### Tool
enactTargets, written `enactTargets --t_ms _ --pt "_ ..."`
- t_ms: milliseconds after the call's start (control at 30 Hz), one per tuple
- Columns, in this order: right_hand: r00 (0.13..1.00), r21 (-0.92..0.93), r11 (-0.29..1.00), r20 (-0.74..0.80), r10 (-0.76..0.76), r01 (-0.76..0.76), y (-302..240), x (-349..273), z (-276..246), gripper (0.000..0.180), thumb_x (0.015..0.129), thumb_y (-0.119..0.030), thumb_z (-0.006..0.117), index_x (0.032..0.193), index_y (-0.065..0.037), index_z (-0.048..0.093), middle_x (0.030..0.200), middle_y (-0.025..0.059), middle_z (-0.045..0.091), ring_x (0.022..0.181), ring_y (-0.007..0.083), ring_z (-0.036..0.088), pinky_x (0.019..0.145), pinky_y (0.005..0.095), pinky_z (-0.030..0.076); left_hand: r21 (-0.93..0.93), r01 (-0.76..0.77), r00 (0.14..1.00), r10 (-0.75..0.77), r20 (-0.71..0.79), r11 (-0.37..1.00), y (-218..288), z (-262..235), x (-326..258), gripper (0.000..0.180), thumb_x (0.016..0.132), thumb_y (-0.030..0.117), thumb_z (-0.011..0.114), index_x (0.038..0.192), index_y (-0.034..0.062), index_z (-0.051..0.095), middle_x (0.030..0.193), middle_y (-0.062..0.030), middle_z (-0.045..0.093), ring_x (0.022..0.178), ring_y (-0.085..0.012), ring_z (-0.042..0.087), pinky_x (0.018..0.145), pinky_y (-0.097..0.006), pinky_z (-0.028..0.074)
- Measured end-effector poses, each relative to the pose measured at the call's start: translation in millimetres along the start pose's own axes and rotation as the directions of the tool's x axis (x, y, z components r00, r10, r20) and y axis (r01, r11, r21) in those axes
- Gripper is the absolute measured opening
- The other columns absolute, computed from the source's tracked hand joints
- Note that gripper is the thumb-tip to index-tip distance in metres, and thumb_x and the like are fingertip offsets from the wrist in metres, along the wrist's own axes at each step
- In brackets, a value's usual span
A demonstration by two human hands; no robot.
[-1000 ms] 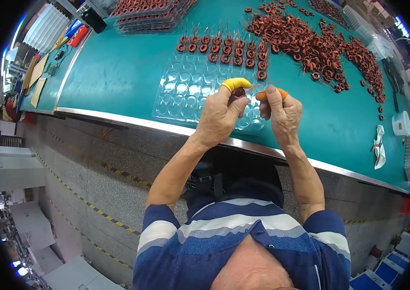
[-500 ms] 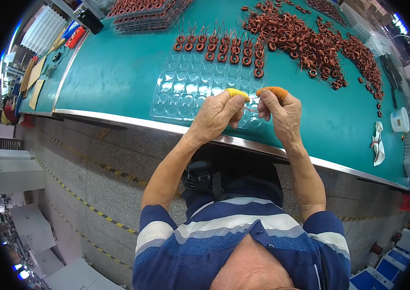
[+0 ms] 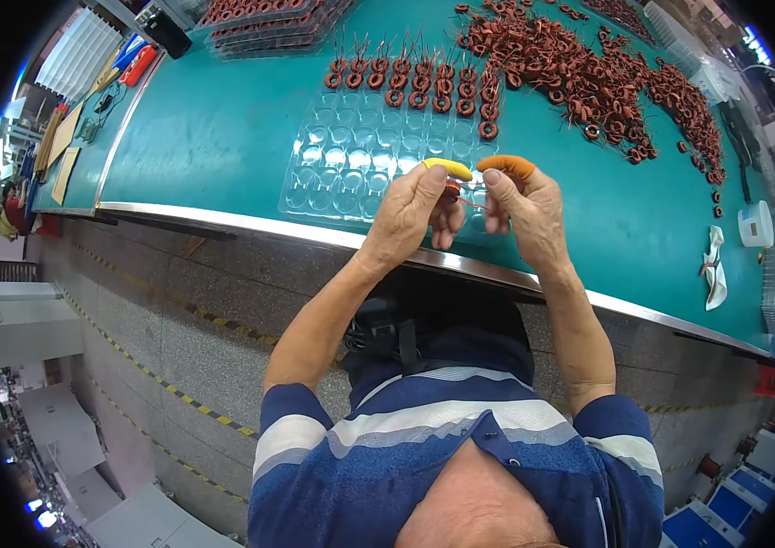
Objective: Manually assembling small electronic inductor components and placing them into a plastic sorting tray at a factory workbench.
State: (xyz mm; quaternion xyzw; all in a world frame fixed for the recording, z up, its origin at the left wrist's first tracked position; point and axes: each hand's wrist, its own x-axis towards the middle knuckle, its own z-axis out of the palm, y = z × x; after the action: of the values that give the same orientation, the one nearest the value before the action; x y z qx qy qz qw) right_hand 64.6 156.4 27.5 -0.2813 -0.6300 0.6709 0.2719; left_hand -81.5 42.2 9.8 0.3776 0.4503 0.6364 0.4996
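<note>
I am holding a small copper-wound ring coil (image 3: 452,190) between both hands, raised just above the near edge of the clear blister tray (image 3: 333,169). My left hand (image 3: 410,212) is closing thumb and forefinger on the coil body; that forefinger is wearing a yellow finger cot (image 3: 449,167). My right hand (image 3: 524,212) is pinching narrow on the thin wire leads that are running out from the coil toward it, with an orange finger cot (image 3: 506,165) on its forefinger. Both grips are tight, with no spare opening showing.

To do this step well, I am judging the following:
1. Keep the left pinch on the winding only, so that the leads stay free.
2. Draw the leads straight with the right fingertips, without kinking them near the winding.
3. Keep the work over the tray, so that a dropped coil lands in a pocket and not on the floor.

Outward from the hands, the far rows of the tray are carrying seated coils (image 3: 415,87) with leads standing up; the near pockets are showing nothing in them. A loose heap of coils (image 3: 588,78) is lying on the green bench top (image 3: 214,137) to the far right. Stacked filled trays (image 3: 260,18) are standing at the far left.
</note>
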Motion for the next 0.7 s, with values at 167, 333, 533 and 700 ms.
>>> enactTargets --t_ms 167,333,533,700 --pt "0.995 0.216 0.973 0.079 0.059 -0.075 1.5 0.1 -5.6 0.025 0.091 -0.021 0.065 0.100 0.002 0.064 0.068 0.0032 0.061 0.053 0.0081 0.058 0.044 0.0183 0.040 0.045 -0.029 0.997 0.026 0.074 0.999 -1.8 3.0 -1.0 0.035 0.100 0.032 0.047 0.117 0.0016 0.051 0.069 -0.0052 0.058 0.053 -0.0089 0.055 0.047 -0.020 0.043" --pt "0.983 0.031 0.983 0.007 -0.183 0.182 2.0 -11.3 4.1 0.017 0.089 -0.013 0.067 0.097 0.002 0.065 0.070 0.0047 0.064 0.055 0.0082 0.059 0.046 0.0197 0.042 0.024 -0.096 0.990 0.098 -0.106 0.995 -4.4 17.5 -6.8 0.029 0.100 0.028 0.049 0.111 0.0010 0.052 0.067 -0.0039 0.055 0.050 -0.0092 0.053 0.045 -0.021 0.042" --pt "0.962 -0.028 0.970 -0.126 -0.242 0.241 3.6 -11.4 10.1 0.015 0.088 -0.012 0.067 0.094 0.002 0.066 0.069 0.0038 0.064 0.057 0.0076 0.059 0.048 0.0192 0.043 -0.163 -0.132 0.975 0.098 -0.200 0.978 -7.6 26.7 -2.2 0.025 0.099 0.025 0.050 0.109 0.0023 0.052 0.064 -0.0045 0.054 0.048 -0.0107 0.051 0.044 -0.022 0.043" --pt "0.973 0.041 0.975 -0.076 -0.216 0.220 7.1 -7.5 10.6 0.017 0.089 -0.012 0.066 0.098 0.002 0.065 0.072 0.0048 0.065 0.059 0.0079 0.060 0.050 0.0184 0.044 -0.278 -0.135 0.977 0.081 -0.197 0.951 -9.4 22.8 -1.7 0.023 0.099 0.025 0.050 0.109 0.0036 0.052 0.064 -0.0057 0.054 0.047 -0.0119 0.051 0.043 -0.023 0.043"
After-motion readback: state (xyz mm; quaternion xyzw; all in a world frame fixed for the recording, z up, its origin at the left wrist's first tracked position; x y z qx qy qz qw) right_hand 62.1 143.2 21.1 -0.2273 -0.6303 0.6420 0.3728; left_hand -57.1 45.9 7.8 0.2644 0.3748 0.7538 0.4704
